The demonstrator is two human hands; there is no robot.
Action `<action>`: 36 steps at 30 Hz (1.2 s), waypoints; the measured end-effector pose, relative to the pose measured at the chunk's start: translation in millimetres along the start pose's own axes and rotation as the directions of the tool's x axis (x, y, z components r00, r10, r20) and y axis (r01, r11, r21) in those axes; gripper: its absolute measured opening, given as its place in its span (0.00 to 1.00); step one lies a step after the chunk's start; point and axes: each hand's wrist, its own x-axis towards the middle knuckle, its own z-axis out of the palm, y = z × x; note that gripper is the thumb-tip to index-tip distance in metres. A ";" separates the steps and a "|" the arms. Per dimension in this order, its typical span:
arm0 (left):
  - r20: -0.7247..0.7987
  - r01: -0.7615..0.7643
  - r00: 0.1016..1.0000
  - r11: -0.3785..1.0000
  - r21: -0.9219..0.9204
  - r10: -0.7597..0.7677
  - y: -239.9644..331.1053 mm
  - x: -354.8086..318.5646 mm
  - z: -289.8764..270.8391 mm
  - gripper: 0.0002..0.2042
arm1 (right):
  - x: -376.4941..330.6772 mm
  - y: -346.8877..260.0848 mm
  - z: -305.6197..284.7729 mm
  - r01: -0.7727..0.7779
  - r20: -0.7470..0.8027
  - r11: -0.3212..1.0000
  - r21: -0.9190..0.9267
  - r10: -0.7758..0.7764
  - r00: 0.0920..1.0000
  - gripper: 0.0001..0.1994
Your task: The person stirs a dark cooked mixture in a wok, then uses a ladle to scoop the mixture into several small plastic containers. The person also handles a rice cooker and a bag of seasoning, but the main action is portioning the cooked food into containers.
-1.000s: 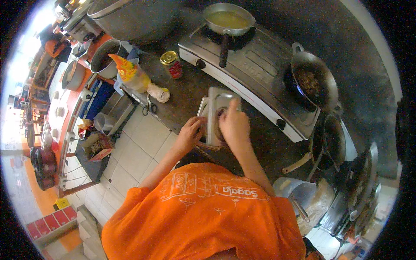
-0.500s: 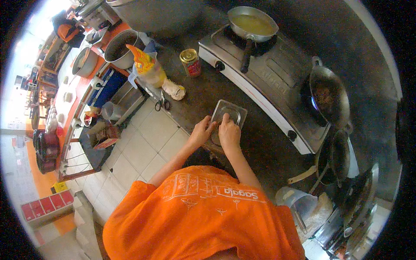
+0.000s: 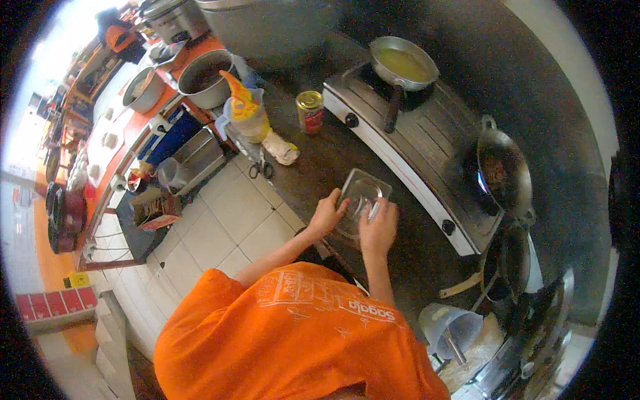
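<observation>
A shiny, rectangular, round-cornered container (image 3: pixel 362 190) was held at its left edge by the curled left hand (image 3: pixel 327 215) over a dark brown surface (image 3: pixel 310 170), near a silver, white-fronted 2-burner stove (image 3: pixel 419 127). Its right side was touched by the half-curled right hand (image 3: pixel 379 228); whether it was gripped there could not be told.

The one view looks down from the person's head, through the left of two side-by-side fisheye lenses. It faces steeply downward and ahead, upright, its round field ringed in black. Nearest, at six o'clock, the orange shirt (image 3: pixel 300 333) looms large; the left hand (image 3: pixel 327 217) and right hand (image 3: pixel 379 230) sit within reach, just off centre. The stove (image 3: pixel 420 147) lies at two o'clock, a big pot (image 3: pixel 280 40) is cropped near twelve, tiled floor (image 3: pixel 207 257) drops away toward eight, and the farthest room shrinks at ten.
</observation>
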 end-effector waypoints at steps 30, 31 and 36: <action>0.330 -0.207 0.931 0.971 0.120 0.158 -98.7 172.8 -381.5 0.55 | 308.3 -167.3 208.7 -0.840 0.825 -0.008 0.542 0.196 0.530 0.17; 0.348 -0.227 0.920 0.968 0.104 0.178 -104.0 175.8 -376.4 0.57 | 308.5 -169.1 216.5 -0.840 0.818 0.026 0.542 0.215 0.534 0.17; 0.345 -0.199 0.922 0.980 0.033 0.175 -102.8 183.2 -355.2 0.57 | 321.6 -173.4 260.8 -0.897 0.848 -0.018 0.443 0.332 0.412 0.07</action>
